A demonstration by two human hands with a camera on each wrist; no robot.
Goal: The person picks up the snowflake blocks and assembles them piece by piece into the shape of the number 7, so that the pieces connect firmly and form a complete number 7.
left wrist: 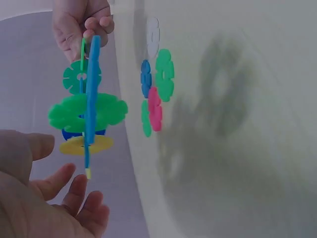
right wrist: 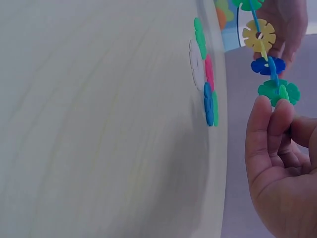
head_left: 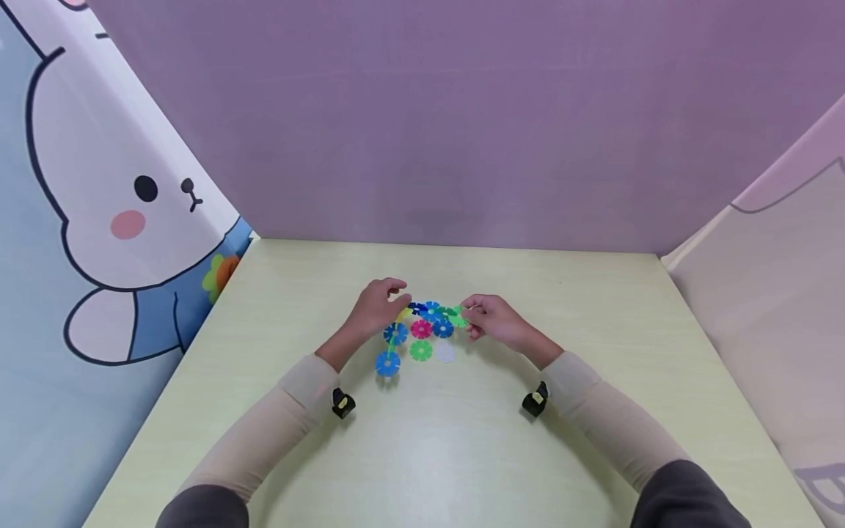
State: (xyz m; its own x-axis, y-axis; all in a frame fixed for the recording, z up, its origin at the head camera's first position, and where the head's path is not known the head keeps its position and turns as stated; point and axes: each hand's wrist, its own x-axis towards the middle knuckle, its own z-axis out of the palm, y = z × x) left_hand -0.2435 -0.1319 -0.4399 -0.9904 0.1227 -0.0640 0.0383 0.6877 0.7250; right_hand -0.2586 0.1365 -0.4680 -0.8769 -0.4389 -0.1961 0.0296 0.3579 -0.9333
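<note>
A chain of slotted plastic snowflake discs, blue, green and yellow, hangs above the table. My right hand [head_left: 498,323] pinches the light green disc [head_left: 457,317] at the chain's right end between thumb and fingers. The chain bends at a yellow disc [right wrist: 259,35] and runs down to a blue disc [head_left: 387,364] at its near left end. Beside that bend is my left hand [head_left: 375,309], its thumb and fingers parted; in the left wrist view a gap shows between them and the discs. A dark blue disc [right wrist: 268,66] sits between the yellow and green ones.
Loose discs lie flat on the pale table [head_left: 422,455] below the chain: pink [head_left: 421,328], light green [head_left: 421,350], white [head_left: 446,352], blue [head_left: 443,327], and another green [left wrist: 146,119]. A purple panel [head_left: 455,147] stands behind the table, with printed cloth [head_left: 132,257] on the left.
</note>
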